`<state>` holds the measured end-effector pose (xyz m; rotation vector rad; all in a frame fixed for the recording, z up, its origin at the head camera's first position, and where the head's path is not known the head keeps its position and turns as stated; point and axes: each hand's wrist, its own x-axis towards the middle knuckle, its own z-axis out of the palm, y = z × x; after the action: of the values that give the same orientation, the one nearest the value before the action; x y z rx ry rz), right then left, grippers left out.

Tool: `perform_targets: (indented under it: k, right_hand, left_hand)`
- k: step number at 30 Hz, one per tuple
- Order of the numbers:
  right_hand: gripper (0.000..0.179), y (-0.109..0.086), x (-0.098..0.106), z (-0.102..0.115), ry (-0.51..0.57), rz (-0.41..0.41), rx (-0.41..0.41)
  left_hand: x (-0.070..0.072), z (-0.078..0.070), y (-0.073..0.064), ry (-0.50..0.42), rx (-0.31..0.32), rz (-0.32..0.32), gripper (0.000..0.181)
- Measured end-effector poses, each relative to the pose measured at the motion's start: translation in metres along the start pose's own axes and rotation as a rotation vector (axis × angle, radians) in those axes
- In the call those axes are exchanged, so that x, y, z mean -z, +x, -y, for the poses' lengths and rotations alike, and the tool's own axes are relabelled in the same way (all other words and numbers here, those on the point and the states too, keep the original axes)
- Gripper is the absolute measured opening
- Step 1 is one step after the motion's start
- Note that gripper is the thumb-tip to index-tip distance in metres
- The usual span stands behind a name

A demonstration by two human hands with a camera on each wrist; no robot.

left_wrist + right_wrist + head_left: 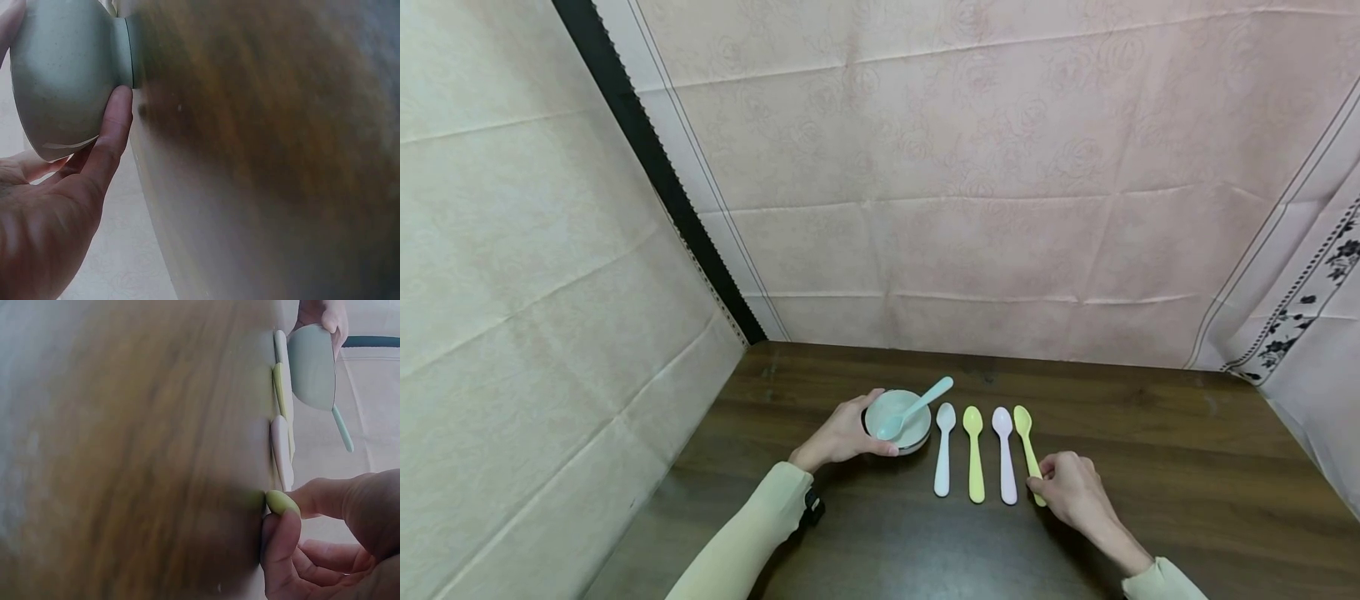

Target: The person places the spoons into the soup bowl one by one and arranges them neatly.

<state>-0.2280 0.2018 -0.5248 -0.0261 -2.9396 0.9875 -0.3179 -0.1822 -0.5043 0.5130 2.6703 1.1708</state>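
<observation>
On the left, a pale green bowl (886,405) sits in the grip of my left hand (847,431), the thumb on its near side and fingers on the far side. Inside it leans a mint spoon (934,392), handle over the rim. My right hand (1073,490) pinches the handle of the rightmost yellow-green spoon (1024,423), which slants on the table. In the right wrist view, thumb and finger close on that spoon's handle end (281,502). The left wrist view shows the bowl's outer wall (62,69) and its foot against the table.
Between the hands lie a pale blue spoon (943,454), a yellow-green spoon (975,458) and a lilac spoon (1006,458), side by side, handles toward me. The dark wooden table (880,533) ends at a cloth-covered wall (985,250) behind and another cloth (550,292) at left.
</observation>
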Motion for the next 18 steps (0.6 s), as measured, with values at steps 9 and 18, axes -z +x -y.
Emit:
perform_targets:
  k: [9,18]
  right_hand:
    - [0.008,0.015,-0.019,-0.031,-0.003,-0.02,0.015]
    - [0.01,0.005,-0.009,-0.018,0.068,-0.025,-0.046]
  left_hand:
    - [0.0,0.0,0.0,-0.004,-0.001,0.003,0.118]
    - [0.001,0.001,0.0,0.001,-0.013,0.009,0.118]
